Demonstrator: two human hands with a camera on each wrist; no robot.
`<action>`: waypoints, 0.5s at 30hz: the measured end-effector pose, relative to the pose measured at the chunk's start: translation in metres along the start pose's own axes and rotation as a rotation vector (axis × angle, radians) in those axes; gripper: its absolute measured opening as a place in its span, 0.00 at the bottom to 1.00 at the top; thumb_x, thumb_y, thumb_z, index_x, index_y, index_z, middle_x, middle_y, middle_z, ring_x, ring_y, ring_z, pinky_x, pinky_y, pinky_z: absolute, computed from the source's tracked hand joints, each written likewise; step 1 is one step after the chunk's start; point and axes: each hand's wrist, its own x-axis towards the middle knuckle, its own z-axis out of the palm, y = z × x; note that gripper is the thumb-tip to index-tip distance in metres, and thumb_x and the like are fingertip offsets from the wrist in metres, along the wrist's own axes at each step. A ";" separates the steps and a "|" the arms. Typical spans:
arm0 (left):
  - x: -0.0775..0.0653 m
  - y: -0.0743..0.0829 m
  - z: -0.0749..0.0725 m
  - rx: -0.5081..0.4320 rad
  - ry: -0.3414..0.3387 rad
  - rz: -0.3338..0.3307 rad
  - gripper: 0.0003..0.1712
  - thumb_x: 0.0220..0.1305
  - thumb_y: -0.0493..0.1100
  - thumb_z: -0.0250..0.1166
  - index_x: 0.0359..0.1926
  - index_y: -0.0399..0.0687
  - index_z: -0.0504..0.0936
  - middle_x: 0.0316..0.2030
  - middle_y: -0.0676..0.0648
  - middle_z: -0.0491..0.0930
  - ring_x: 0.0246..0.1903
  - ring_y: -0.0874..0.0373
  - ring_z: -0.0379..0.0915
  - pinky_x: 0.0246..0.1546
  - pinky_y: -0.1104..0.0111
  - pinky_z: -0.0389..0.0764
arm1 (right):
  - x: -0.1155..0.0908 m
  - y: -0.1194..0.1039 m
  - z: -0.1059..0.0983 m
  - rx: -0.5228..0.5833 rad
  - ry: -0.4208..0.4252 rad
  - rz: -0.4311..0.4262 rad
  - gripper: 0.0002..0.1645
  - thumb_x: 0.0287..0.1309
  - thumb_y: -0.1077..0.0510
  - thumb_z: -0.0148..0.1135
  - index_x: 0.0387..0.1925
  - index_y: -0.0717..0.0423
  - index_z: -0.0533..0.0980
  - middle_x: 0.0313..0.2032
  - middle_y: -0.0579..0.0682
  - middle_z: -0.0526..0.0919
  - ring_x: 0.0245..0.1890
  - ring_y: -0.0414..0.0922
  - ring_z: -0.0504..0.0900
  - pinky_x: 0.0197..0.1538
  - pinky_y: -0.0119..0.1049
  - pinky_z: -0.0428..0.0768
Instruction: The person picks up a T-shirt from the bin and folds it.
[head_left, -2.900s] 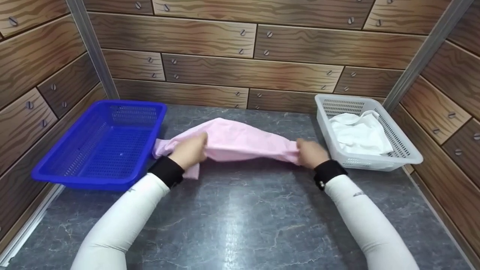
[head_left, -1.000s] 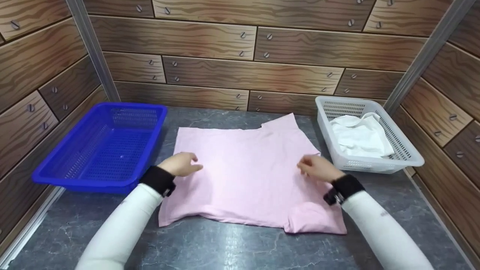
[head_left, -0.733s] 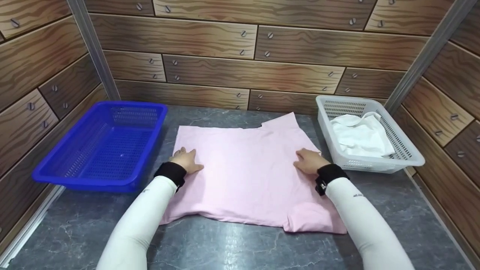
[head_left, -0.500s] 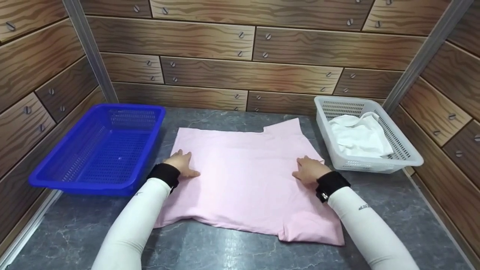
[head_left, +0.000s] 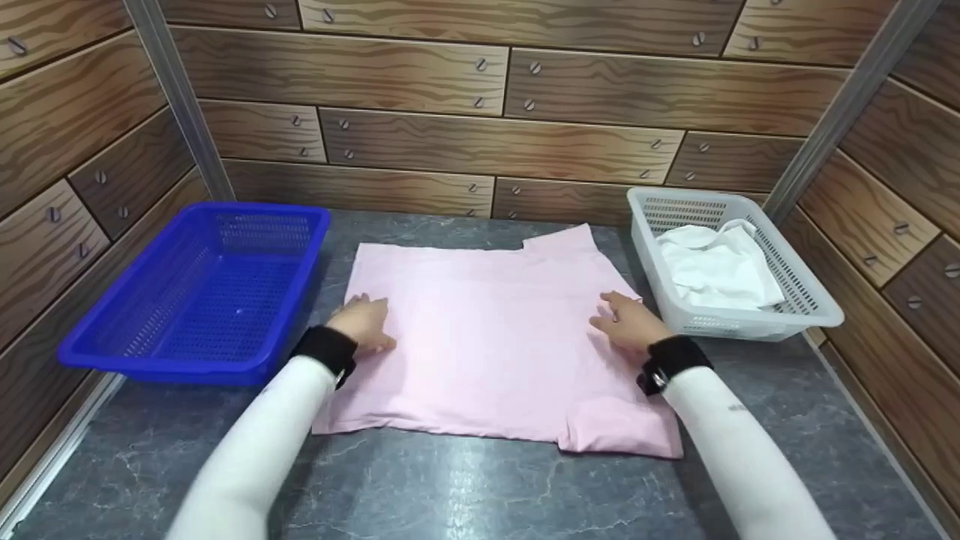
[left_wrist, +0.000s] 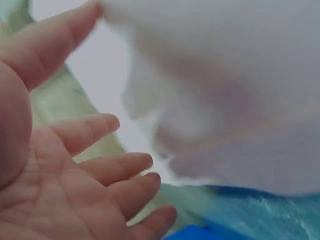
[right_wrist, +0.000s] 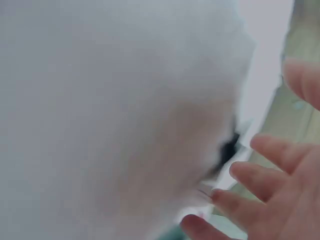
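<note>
A pink T-shirt (head_left: 480, 337) lies spread sideways on the grey table. One sleeve (head_left: 562, 240) points to the far right; the near right sleeve area (head_left: 619, 427) is slightly rumpled. My left hand (head_left: 361, 322) is over the shirt's left edge, fingers spread. On the other side, my right hand (head_left: 628, 321) is over the shirt's right part with its fingers apart. In the left wrist view the left hand (left_wrist: 75, 175) has extended fingers and grips nothing. The right wrist view shows the right hand (right_wrist: 280, 190) likewise, beside the blurred pale cloth (right_wrist: 100, 125).
To the left stands a blue perforated basket (head_left: 169, 366) with nothing seen inside. A white basket (head_left: 739, 324) at the right holds a folded white cloth (head_left: 720, 266). Wood-patterned walls (head_left: 420, 142) enclose the table (head_left: 465, 487) at the back and sides.
The pink T-shirt, earlier bunched and stretched between both hands, now lies spread out. Both hands have let go of it and spread their fingers. The right hand's fingers have opened wider.
</note>
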 end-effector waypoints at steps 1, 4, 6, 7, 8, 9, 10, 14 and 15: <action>-0.010 0.001 0.002 -0.004 0.012 0.053 0.40 0.56 0.48 0.71 0.65 0.32 0.70 0.63 0.25 0.71 0.66 0.30 0.63 0.66 0.41 0.64 | -0.006 -0.001 0.000 0.027 0.022 -0.004 0.37 0.69 0.49 0.56 0.66 0.74 0.65 0.62 0.75 0.71 0.64 0.68 0.71 0.69 0.58 0.65; -0.043 0.003 0.009 -0.036 0.017 0.167 0.32 0.54 0.50 0.74 0.55 0.36 0.78 0.48 0.34 0.80 0.50 0.38 0.76 0.56 0.47 0.75 | -0.032 -0.004 0.002 0.091 0.024 -0.028 0.33 0.67 0.47 0.60 0.63 0.66 0.71 0.57 0.67 0.79 0.59 0.65 0.77 0.63 0.60 0.71; -0.065 0.002 0.015 -0.025 0.015 0.217 0.28 0.50 0.53 0.77 0.46 0.40 0.80 0.38 0.40 0.79 0.40 0.45 0.76 0.46 0.51 0.78 | -0.054 -0.010 0.002 0.099 -0.021 -0.027 0.31 0.66 0.45 0.61 0.61 0.61 0.73 0.55 0.62 0.81 0.56 0.61 0.79 0.60 0.60 0.74; -0.074 0.001 0.018 -0.014 0.014 0.228 0.27 0.47 0.54 0.78 0.42 0.42 0.80 0.35 0.43 0.77 0.36 0.48 0.74 0.42 0.52 0.77 | -0.064 -0.013 0.003 0.099 -0.042 -0.045 0.31 0.65 0.44 0.62 0.60 0.61 0.74 0.53 0.61 0.82 0.54 0.59 0.80 0.58 0.58 0.76; -0.083 0.000 0.021 -0.003 0.014 0.238 0.27 0.44 0.54 0.79 0.39 0.44 0.79 0.32 0.46 0.75 0.34 0.51 0.71 0.39 0.54 0.76 | -0.074 -0.016 0.003 0.088 -0.065 -0.058 0.31 0.64 0.42 0.63 0.59 0.60 0.75 0.52 0.59 0.83 0.53 0.58 0.81 0.56 0.57 0.77; -0.090 -0.002 0.024 0.006 0.015 0.251 0.28 0.42 0.54 0.80 0.37 0.45 0.78 0.31 0.48 0.73 0.32 0.53 0.69 0.37 0.55 0.75 | -0.082 -0.018 0.004 0.077 -0.080 -0.072 0.31 0.61 0.42 0.65 0.57 0.60 0.76 0.49 0.57 0.84 0.51 0.55 0.82 0.55 0.55 0.79; -0.095 -0.005 0.026 0.015 0.021 0.267 0.27 0.40 0.53 0.81 0.35 0.45 0.76 0.29 0.49 0.71 0.30 0.54 0.67 0.34 0.56 0.74 | -0.088 -0.019 0.006 0.060 -0.091 -0.088 0.32 0.58 0.42 0.68 0.55 0.60 0.77 0.47 0.55 0.85 0.48 0.53 0.82 0.53 0.53 0.80; -0.110 -0.009 0.031 0.059 0.082 0.322 0.19 0.44 0.44 0.76 0.30 0.47 0.74 0.23 0.51 0.69 0.25 0.56 0.65 0.28 0.60 0.70 | -0.104 -0.020 0.014 -0.017 -0.088 -0.103 0.27 0.43 0.47 0.78 0.44 0.56 0.80 0.34 0.46 0.81 0.38 0.45 0.76 0.43 0.41 0.77; -0.112 -0.009 0.032 0.072 0.100 0.334 0.16 0.46 0.42 0.75 0.29 0.46 0.74 0.22 0.51 0.69 0.24 0.56 0.65 0.26 0.60 0.69 | -0.106 -0.019 0.017 -0.031 -0.080 -0.096 0.24 0.40 0.49 0.78 0.39 0.54 0.80 0.31 0.44 0.79 0.36 0.44 0.73 0.40 0.39 0.74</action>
